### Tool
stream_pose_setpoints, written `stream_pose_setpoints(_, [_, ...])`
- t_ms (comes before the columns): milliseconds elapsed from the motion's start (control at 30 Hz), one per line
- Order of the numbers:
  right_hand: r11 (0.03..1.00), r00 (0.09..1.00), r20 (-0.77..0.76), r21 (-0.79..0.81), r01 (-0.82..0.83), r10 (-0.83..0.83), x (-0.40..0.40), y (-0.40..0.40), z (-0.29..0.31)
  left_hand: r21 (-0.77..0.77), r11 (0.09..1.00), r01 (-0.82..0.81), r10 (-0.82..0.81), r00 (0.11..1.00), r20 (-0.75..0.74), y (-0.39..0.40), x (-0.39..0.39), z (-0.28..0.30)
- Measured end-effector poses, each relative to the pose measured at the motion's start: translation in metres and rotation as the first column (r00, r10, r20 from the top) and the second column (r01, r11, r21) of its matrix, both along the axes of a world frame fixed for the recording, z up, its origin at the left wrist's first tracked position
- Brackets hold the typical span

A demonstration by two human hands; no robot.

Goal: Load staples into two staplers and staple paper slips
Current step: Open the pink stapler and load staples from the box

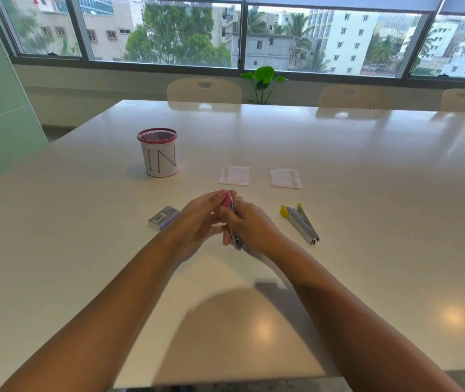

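Both hands meet over the middle of the white table (367, 171). My left hand (197, 222) and my right hand (249, 224) together grip a pink-tipped metal stapler (229, 201), held upright between them; most of its body is hidden by fingers. A yellow-tipped stapler (300, 222) lies open on the table to the right of my right hand. A small grey staple box (163, 217) rests just left of my left hand. Two white paper slips lie beyond the hands, the left slip (234, 175) and the right slip (285, 178).
A red mesh cup (158, 155) wrapped in paper marked "IN" stands at the back left. Three cream chairs, such as the one at the far side (204, 90), line the table's far edge, with a green plant (265, 80) by the window.
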State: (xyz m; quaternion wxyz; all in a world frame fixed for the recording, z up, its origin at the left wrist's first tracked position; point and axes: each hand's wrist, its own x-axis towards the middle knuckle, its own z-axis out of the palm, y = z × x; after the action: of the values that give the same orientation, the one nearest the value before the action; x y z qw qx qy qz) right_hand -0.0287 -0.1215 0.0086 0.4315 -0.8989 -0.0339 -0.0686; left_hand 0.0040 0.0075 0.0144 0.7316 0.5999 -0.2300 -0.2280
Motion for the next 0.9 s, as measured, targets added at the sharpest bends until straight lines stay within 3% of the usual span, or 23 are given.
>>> stream_pose_setpoints(200, [0.993, 0.999, 0.017, -0.112, 0.038, -0.036, 0.002, 0.001, -0.003, -0.024, 0.997, -0.068, 0.068, 0.998, 0.004, -0.001, 0.008, -0.005])
stream_pose_setpoints(467, [0.997, 0.997, -0.024, -0.014, 0.071, -0.071, 0.002, -0.001, 0.000, -0.074, 0.992, -0.104, 0.100, 0.993, -0.062, -0.005, 0.008, -0.007])
stream_pose_setpoints(900, [0.920, 0.934, -0.017, -0.179, 0.348, -0.356, 0.000, -0.019, 0.006, -0.038, 0.968, -0.250, 0.235, 0.944, -0.231, -0.009, 0.014, -0.010])
